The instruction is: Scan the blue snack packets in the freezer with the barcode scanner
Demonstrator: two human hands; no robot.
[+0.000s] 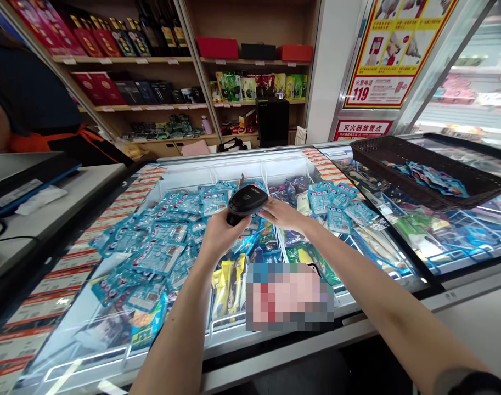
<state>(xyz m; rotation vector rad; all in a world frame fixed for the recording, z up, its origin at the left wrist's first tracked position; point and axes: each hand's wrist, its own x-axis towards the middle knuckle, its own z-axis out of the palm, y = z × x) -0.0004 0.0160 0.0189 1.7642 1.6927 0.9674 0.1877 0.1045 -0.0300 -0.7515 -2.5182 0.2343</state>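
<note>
The left hand and right hand are bare, as are the left forearm, marked by one small spot, and the right forearm, where a dark grey-to-black sleeve edge, its detail indistinct, shows near the elbow.

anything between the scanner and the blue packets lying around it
Nothing visible stands between the scanner in the left hand and the blue packets straight to its left. Toward the packets farther right, the right hand is in between.
</note>
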